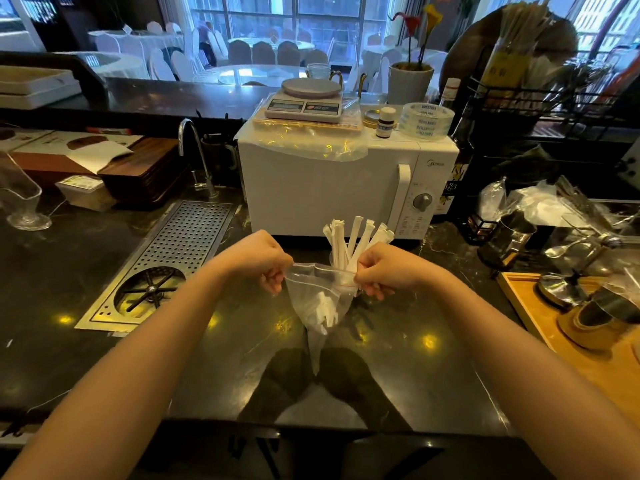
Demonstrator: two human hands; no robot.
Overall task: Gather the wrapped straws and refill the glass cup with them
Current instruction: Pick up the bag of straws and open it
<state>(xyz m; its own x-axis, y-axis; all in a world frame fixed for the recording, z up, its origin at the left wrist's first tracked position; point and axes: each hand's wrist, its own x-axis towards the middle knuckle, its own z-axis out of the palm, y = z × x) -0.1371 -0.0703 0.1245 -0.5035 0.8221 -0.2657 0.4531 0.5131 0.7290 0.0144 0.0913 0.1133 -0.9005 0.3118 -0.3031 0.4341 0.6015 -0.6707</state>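
Observation:
A clear zip bag (320, 303) with a red seal line hangs above the dark counter, with white wrapped straws (322, 311) in its lower part. My left hand (265, 259) pinches the bag's top left edge and my right hand (379, 268) pinches its top right edge. Just behind the bag, more white wrapped straws (353, 237) stand upright and fan out. The glass cup that holds them is mostly hidden by the bag and my right hand.
A white microwave (332, 188) with a scale on top stands right behind the straws. A perforated metal drain tray (166, 261) lies to the left, a wooden tray (588, 344) with metal cups to the right. The counter's front edge is near me.

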